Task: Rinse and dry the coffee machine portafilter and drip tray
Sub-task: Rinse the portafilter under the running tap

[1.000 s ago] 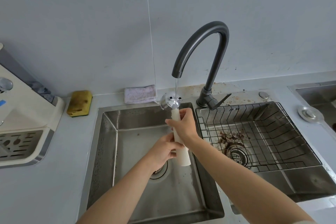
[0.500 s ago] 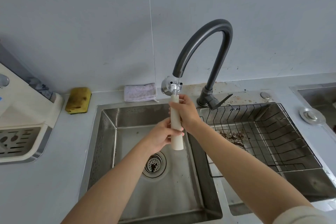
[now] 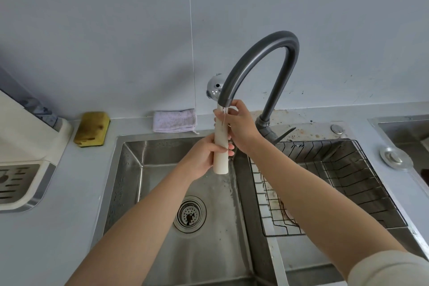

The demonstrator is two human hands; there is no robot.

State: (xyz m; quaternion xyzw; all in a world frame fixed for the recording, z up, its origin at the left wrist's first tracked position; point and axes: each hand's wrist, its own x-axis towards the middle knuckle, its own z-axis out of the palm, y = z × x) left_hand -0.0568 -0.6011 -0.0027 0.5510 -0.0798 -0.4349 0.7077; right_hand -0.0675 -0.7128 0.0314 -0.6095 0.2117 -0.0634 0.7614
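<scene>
The portafilter has a cream handle and a chrome head that shows behind the tap spout. It stands upright under the dark tap, and a thin stream of water runs down its handle. My left hand grips the lower handle. Higher up the handle, just under the spout, my right hand grips it. Both are above the left sink basin. At the far left the drip tray with its slotted metal grate sits in the cream coffee machine.
A yellow sponge and a folded pale cloth lie on the counter behind the left basin. The right basin holds a black wire rack. A round metal plug rests on the counter at right. A drain strainer sits in the left basin.
Both hands have lifted the portafilter: its head now sits behind the spout, higher than before, so the water falls on the handle instead of the head. The camera has tilted upward.
</scene>
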